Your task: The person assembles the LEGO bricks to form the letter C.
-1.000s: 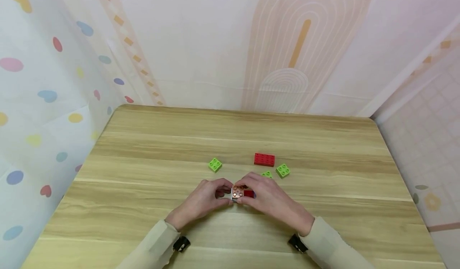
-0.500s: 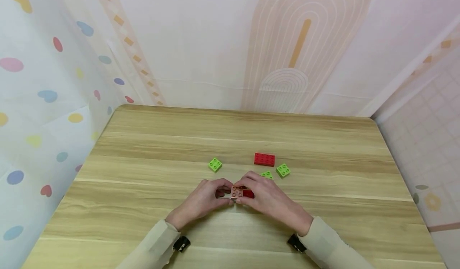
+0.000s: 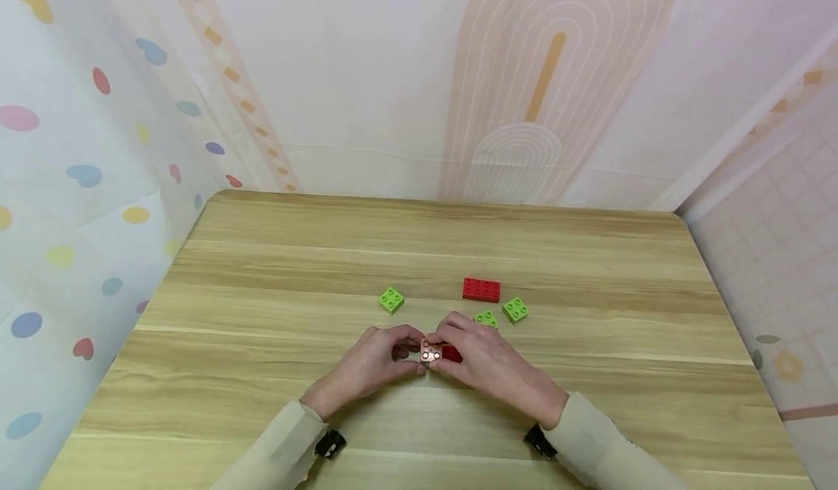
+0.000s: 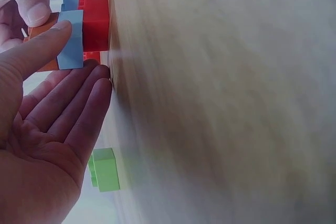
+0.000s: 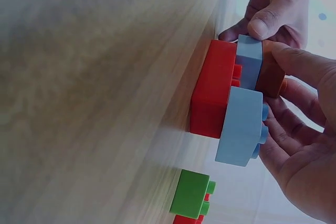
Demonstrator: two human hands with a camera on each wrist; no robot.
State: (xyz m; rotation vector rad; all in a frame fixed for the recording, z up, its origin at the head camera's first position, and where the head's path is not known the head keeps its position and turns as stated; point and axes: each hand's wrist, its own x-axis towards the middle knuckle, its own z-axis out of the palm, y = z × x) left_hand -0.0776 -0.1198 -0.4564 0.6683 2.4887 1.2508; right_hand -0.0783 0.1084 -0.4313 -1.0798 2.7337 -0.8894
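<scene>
My left hand (image 3: 369, 363) and right hand (image 3: 487, 359) meet at a small stack of toy building bricks near the table's middle. Its base is a long red brick (image 5: 212, 85), low by the tabletop. Two light blue bricks stand on the red one: one (image 5: 239, 124) at the right end, the other (image 4: 71, 51) at the left end, topped by an orange brick (image 5: 270, 74). The left thumb and fingers pinch the left blue brick, thumb nearer me. With thumb and fingers, the right hand pinches the orange brick. In the head view the right hand covers much of the stack.
Beyond the hands lie a red brick (image 3: 481, 290) and three green bricks: one to the left (image 3: 391, 300), one to the right (image 3: 515, 310), and one (image 3: 487, 319) partly behind the right hand. Patterned curtains (image 3: 366, 97) hang behind the wooden table (image 3: 314, 250).
The blue edge seen at the stack's right end a second ago is now hidden by the right hand. The stack has shifted very slightly left; both hands stay nearly in place.
</scene>
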